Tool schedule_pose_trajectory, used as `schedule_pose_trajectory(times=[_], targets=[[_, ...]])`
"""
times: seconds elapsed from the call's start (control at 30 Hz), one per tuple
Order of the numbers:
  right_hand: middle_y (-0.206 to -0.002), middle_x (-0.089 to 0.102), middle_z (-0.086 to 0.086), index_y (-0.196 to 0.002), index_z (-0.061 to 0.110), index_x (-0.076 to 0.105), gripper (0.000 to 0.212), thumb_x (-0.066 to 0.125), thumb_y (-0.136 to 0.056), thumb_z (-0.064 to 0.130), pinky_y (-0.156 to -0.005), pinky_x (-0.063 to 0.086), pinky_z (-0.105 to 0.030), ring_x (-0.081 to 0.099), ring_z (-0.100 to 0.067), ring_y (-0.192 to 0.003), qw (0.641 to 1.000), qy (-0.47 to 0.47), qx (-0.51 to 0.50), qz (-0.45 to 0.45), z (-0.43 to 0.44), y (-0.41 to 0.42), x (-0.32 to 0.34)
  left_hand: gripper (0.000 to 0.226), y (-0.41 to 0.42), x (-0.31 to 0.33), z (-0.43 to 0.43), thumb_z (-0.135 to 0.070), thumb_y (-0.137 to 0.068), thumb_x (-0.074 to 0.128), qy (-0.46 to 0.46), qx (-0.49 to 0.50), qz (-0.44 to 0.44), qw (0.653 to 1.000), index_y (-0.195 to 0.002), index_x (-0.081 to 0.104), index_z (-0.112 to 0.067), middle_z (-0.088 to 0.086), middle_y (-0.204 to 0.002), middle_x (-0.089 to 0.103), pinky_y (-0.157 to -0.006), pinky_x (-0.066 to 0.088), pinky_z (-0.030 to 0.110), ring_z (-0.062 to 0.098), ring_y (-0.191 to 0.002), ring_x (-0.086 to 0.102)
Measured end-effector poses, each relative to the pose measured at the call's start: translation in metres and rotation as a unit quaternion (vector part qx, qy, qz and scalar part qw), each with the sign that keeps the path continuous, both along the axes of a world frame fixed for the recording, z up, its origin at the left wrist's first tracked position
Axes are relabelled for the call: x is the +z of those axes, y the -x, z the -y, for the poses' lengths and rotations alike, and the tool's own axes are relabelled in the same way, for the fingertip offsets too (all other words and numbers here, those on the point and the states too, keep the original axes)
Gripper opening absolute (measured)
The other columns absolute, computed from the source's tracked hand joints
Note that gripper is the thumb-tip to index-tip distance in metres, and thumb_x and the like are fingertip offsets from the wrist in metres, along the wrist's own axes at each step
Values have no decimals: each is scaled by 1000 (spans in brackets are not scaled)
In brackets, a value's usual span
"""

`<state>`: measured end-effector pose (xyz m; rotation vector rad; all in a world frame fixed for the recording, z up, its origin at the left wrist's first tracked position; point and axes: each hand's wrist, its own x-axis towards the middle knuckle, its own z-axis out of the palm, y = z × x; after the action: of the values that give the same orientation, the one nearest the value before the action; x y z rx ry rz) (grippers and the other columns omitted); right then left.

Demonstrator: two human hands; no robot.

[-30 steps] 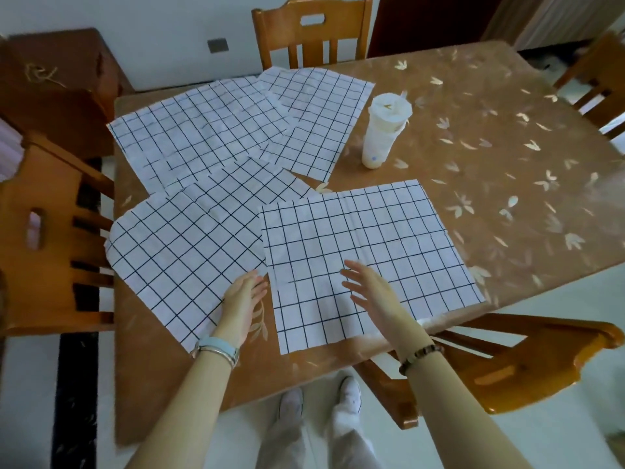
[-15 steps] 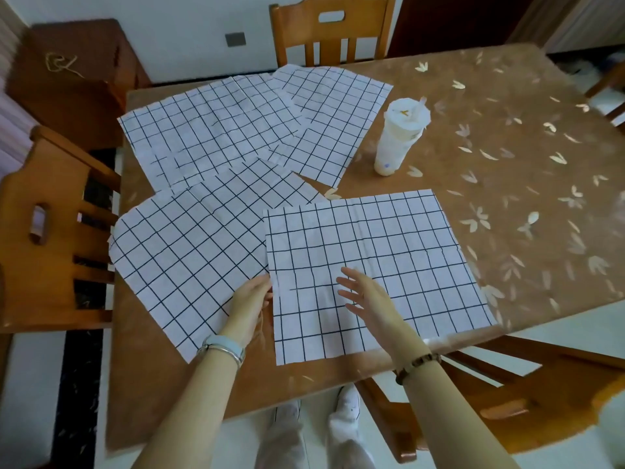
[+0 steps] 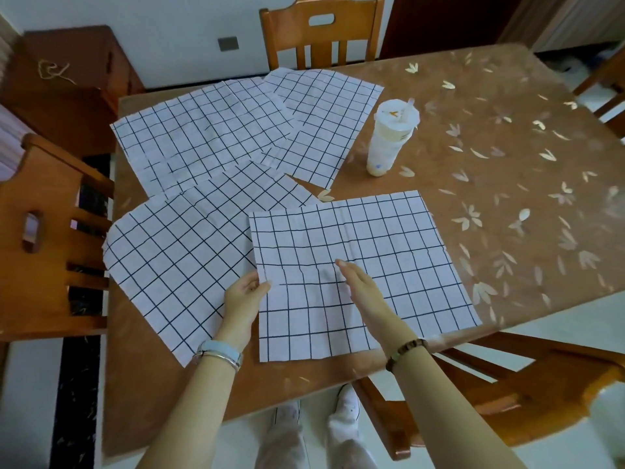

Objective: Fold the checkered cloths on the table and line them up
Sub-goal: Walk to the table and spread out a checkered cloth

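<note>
The cloth (image 3: 389,252), lower centre, is pinched at its left edge by the left hand (image 3: 243,294); the right hand (image 3: 360,282) is held flat over it, fingers straight. Judged thin, limp and light, it is best taken by its corners.

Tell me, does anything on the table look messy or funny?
Yes, it's messy. The cloths lie crooked and overlap: the nearest cloth covers part of the left cloth, and the far left cloth and far right cloth overlap too. None is folded. The cup stands upright, nothing spilled.

Four overlapping cloths (image 3: 355,265) on table (image 3: 507,204), cup (image 3: 389,140) behind nearest.
</note>
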<state>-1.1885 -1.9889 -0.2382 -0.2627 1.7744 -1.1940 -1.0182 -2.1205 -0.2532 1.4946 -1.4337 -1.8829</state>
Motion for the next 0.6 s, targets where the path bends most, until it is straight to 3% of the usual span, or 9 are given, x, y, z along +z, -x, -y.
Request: schedule_pose_trajectory(times=[0.1,0.23,0.4,0.5,0.6], targets=[[-134,41,17,-142,28,42,48,43,-98,47,-106,25,-26,33,-1,-123,1000,-5,0,15,5,-2,-2,26,-10,9,6,-2,-94,58,-8,25,-28,999,-109,69,-21,-2,-109,74,-81,50,18,10,-102,68],[-148,38,12,-144,29,39,53,42,-96,52,-116,26,-40,33,-9,-136,999,-17,10,28,18,-12,-12,28,-27,16,17,-2,-94,57,-3,28,-40,999,-107,69,-23,-3,-108,74,-86,50,22,11,-103,68],[-150,38,7,-146,26,37,58,39,-96,55,-115,29,-44,35,-14,-138,998,-25,30,44,34,-28,-19,27,-44,21,26,-3,-95,57,-14,41,-54,998,-110,67,-22,-4,-109,73,-72,51,11,4,-99,68],[-148,41,7,-145,26,39,59,41,-94,57,-114,33,-43,38,-13,-136,998,-24,38,52,40,-35,-22,33,-50,23,32,-6,-95,58,-18,37,-65,997,-126,63,-16,-3,-118,71,-88,50,20,8,-109,66],[-135,51,6,-131,26,50,44,43,-96,52,-107,40,-41,49,-14,-123,997,-19,34,65,43,-39,-17,42,-50,28,36,-8,-94,60,-11,29,-74,997,-136,57,-13,-5,-124,69,-106,43,29,9,-117,61]])
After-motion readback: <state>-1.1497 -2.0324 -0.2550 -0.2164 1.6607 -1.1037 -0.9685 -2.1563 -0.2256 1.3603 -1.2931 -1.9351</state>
